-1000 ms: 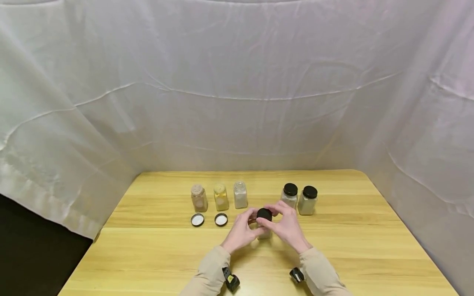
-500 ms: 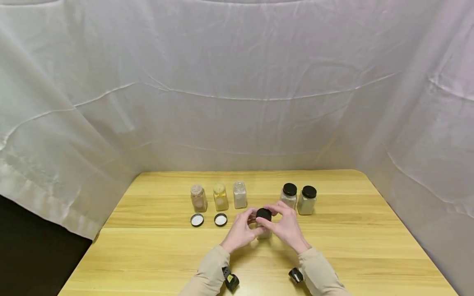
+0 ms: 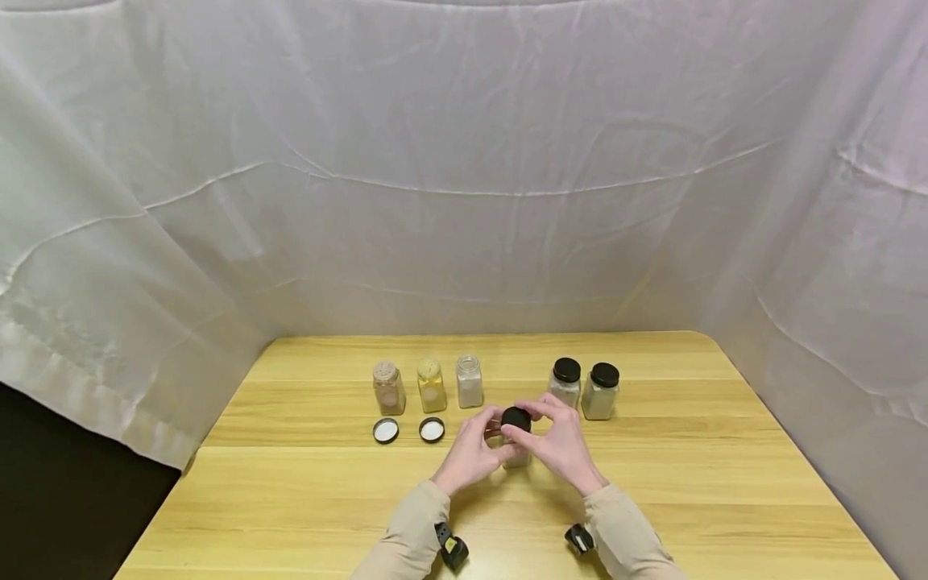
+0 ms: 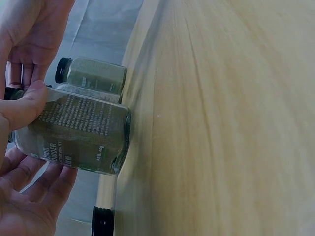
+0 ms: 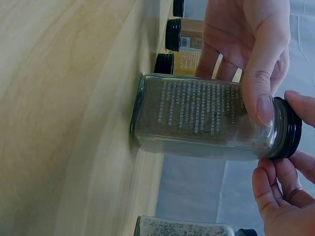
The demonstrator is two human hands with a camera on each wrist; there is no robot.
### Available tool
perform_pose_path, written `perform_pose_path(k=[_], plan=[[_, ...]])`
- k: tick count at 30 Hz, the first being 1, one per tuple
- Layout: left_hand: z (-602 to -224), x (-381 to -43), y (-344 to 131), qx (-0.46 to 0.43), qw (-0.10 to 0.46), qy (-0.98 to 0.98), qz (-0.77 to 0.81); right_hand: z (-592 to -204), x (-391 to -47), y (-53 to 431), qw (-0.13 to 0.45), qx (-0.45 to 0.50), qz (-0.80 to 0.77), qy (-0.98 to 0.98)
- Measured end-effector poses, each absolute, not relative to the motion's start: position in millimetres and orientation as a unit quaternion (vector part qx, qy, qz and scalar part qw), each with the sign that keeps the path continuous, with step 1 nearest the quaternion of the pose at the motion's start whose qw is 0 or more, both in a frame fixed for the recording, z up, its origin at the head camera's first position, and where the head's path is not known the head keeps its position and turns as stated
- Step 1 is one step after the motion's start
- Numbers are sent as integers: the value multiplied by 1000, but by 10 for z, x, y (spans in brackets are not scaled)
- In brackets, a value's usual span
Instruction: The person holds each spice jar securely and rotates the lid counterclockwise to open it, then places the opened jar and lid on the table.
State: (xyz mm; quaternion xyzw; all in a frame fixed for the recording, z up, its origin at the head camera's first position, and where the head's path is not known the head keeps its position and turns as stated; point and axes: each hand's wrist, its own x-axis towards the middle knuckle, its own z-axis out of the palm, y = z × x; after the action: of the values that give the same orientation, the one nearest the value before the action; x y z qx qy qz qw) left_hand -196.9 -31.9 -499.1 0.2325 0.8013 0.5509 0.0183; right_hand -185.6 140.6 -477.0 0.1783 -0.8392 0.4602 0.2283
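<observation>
A square glass spice jar of grey-brown powder stands upright near the table's middle. My left hand holds its body, thumb at the shoulder and fingers behind. With thumb and fingers, my right hand pinches its black lid, which sits on the neck in the right wrist view. White print and the word "POWDER" show on the jar in the left wrist view. Behind the left hand stand three uncapped jars: pinkish-brown, yellow and one with white contents.
Two black-capped jars stand behind the right hand. Two upturned black lids lie before the uncapped jars; a third lid shows in the right wrist view. Grey cloth hangs round the wooden table.
</observation>
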Motion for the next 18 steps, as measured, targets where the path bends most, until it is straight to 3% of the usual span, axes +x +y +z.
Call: perform_pose_path(k=[18], plan=[[-4983,-1969,-331,241,17,812,531,-4748,-1845,1441,230,209,452,-836]])
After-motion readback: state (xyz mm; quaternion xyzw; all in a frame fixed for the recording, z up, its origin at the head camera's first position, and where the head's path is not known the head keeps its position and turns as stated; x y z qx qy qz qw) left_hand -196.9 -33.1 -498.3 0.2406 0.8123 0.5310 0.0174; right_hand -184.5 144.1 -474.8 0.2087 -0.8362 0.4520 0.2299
